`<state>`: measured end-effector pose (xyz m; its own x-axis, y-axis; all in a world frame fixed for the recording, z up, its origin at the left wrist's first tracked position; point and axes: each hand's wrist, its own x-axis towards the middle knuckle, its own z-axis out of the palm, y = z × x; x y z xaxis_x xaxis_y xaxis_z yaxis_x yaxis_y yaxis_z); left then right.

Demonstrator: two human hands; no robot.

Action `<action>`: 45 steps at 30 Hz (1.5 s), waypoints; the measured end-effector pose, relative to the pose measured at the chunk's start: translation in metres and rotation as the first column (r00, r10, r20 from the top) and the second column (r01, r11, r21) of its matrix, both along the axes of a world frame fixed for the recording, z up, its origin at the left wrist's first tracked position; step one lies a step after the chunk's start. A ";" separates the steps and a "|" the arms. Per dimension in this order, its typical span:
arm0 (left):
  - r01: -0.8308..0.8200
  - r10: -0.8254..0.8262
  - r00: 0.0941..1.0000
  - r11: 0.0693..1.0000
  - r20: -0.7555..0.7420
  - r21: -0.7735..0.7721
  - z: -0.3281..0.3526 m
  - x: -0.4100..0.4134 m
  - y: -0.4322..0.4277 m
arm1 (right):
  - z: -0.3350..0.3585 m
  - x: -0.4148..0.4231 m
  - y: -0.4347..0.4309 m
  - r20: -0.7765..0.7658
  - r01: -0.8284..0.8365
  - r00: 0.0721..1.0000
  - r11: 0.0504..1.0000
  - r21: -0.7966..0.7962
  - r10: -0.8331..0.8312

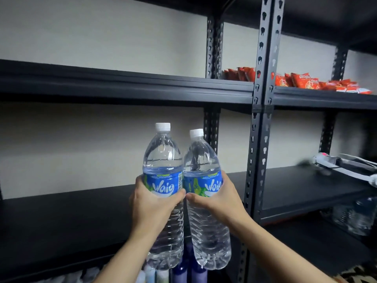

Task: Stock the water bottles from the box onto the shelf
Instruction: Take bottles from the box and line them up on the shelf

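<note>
Low in the center of the frame, a left hand (152, 203) wraps around one water bottle (164, 193) and a right hand (218, 201) wraps around a second bottle (206, 203). Both bottles are upright, side by side, raised in front of a black shelf (81, 211). Best approach: carry them level over the board's edge, set the bases flat, then let go.

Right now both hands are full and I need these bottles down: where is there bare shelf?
The middle shelf ahead is bare from the view's left edge to the post. Right of the post it is bare up to blurred items at the far right. Red packets crowd the upper shelf there.
</note>
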<state>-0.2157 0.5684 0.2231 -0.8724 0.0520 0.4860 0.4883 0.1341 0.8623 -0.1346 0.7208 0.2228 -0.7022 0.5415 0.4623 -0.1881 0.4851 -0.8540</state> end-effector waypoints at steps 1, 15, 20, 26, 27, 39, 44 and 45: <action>0.005 -0.005 1.000 1.000 0.005 0.013 0.002 -0.004 0.005 | 0.003 -0.006 0.004 0.001 0.003 1.000 1.000 -0.002 -0.003; -0.056 0.057 0.998 0.989 0.000 0.138 0.020 -0.060 0.055 | 0.031 -0.102 0.070 -0.052 0.190 0.981 0.982 0.019 -0.189; -0.057 0.059 0.998 0.983 -0.006 0.173 0.020 -0.083 0.063 | 0.040 -0.143 0.095 -0.116 0.260 0.959 0.965 0.015 -0.257; -0.042 0.045 0.999 0.986 -0.016 0.160 0.027 -0.111 0.076 | 0.047 -0.194 0.126 -0.122 0.303 0.946 0.953 0.019 -0.299; -0.048 0.050 0.999 0.987 -0.013 0.153 0.027 -0.115 0.078 | 0.045 -0.202 0.130 -0.121 0.305 0.946 0.952 0.003 -0.302; -0.059 0.061 0.998 0.994 -0.021 0.090 0.029 -0.158 0.088 | 0.008 -0.264 0.173 -0.137 0.333 0.927 0.935 -0.126 -0.349; -0.047 0.051 0.998 0.991 -0.022 0.123 0.034 -0.169 0.096 | -0.004 -0.269 0.179 -0.122 0.305 0.942 0.949 -0.076 -0.312; -0.049 0.053 0.998 0.991 -0.029 0.123 0.034 -0.171 0.097 | -0.004 -0.271 0.179 -0.118 0.295 0.946 0.953 -0.070 -0.302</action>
